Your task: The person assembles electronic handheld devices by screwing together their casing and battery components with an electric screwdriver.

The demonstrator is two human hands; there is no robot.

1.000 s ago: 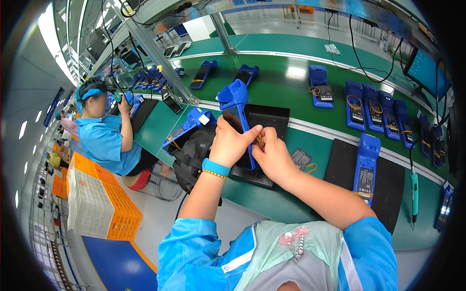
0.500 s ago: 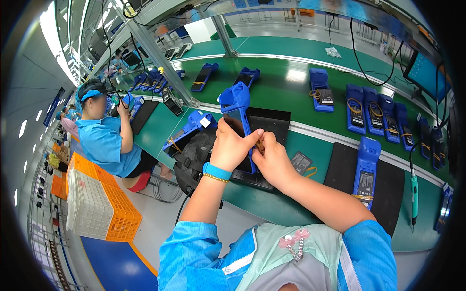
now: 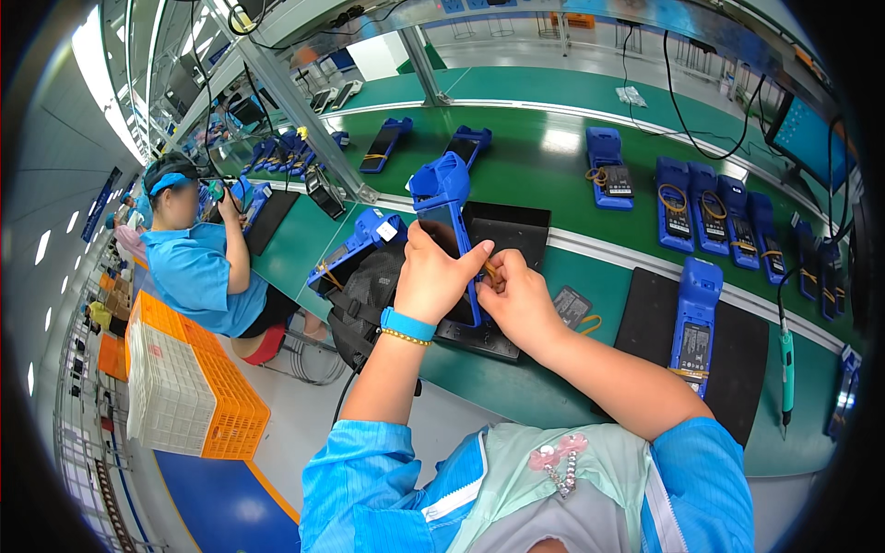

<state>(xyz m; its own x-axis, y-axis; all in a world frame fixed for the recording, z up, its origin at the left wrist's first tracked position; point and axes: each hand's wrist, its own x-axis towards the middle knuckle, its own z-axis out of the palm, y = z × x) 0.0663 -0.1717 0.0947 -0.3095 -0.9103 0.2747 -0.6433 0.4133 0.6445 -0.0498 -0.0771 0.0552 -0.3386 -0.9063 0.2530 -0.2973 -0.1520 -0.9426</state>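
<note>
A blue handheld terminal [image 3: 440, 182] with a dark screen is gripped by my left hand [image 3: 429, 276], its fingers wrapped round the body and the thumb along the near side. My right hand [image 3: 521, 297] pinches a yellowish rubber band [image 3: 489, 270] at the terminal's right edge; fingers hide part of it. Beneath both hands lies a black box-like stand [image 3: 512, 229]. To the right of it are a loose grey battery [image 3: 570, 304] and another rubber band [image 3: 592, 324]. One more blue terminal [image 3: 695, 309], banded near its bottom, rests on a black mat [image 3: 641, 318].
Left of my hands lie a tilted blue terminal [image 3: 367, 244] and a black strapped bag [image 3: 364, 309]. Several banded terminals [image 3: 674, 205] stand along the far green bench. A teal electric screwdriver [image 3: 786, 369] hangs at right. A co-worker [image 3: 198, 267] works at left, beside stacked crates [image 3: 184, 387].
The terminal and my left hand have shifted slightly left. My right hand stays at the terminal's edge with the rubber band.
</note>
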